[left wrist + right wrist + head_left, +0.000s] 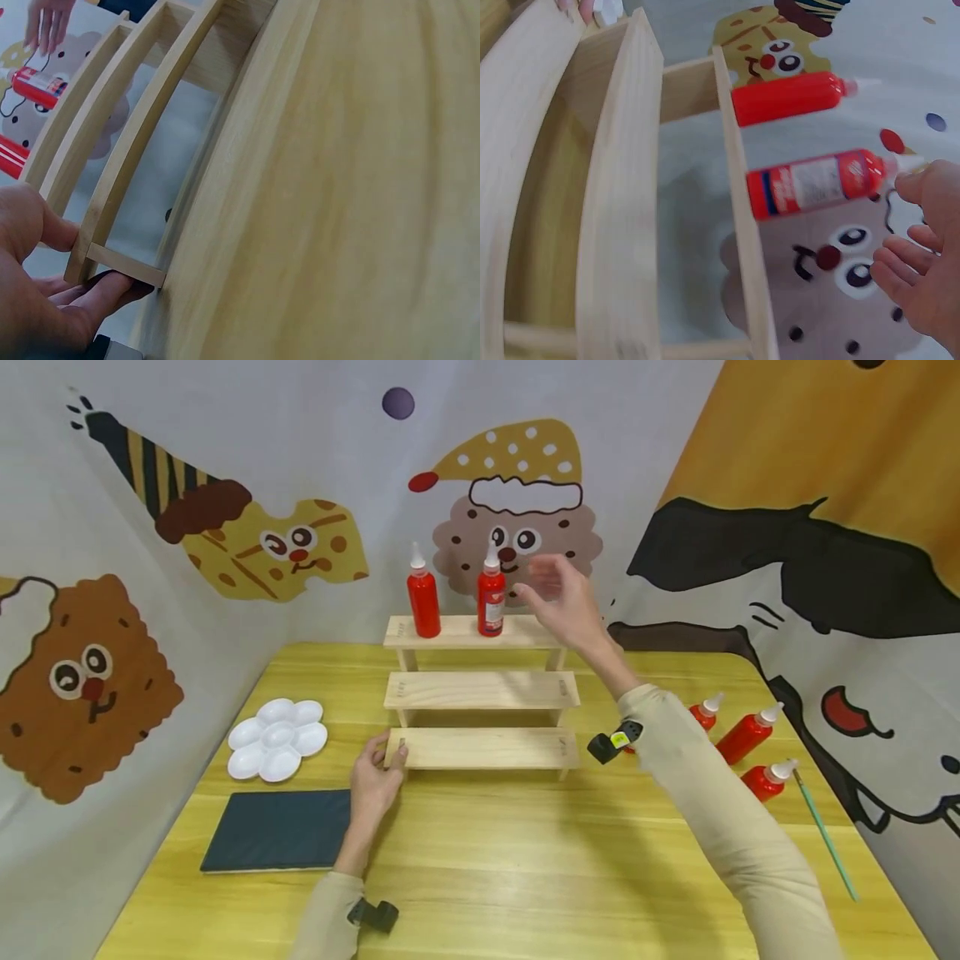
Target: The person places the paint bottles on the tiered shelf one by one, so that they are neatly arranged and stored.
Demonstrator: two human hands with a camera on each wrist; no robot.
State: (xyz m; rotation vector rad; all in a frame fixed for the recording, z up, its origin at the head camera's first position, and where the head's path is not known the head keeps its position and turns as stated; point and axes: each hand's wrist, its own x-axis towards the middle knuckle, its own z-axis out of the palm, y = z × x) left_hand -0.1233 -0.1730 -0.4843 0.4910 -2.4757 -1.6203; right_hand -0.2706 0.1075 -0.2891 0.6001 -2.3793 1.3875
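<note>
A three-tier wooden step shelf (480,748) stands on the table. Two red paint bottles with white nozzle caps are upright on its top tier: one bottle (424,602) at the left end, the other bottle (491,597) near the middle with its label showing. My right hand (558,602) is just right of the middle bottle, fingers spread and apart from it; the right wrist view shows the thumb near that bottle's nozzle (909,162). With thumb on top and fingers beneath, my left hand (45,277) grips the left end of the lowest tier.
At the right, several red bottles (744,737) stand partly behind my right sleeve, beside a green paintbrush (825,835). A white flower-shaped palette (277,739) and a dark flat rectangular pad (277,831) lie at the left. A printed cloth (337,427) hangs behind the table.
</note>
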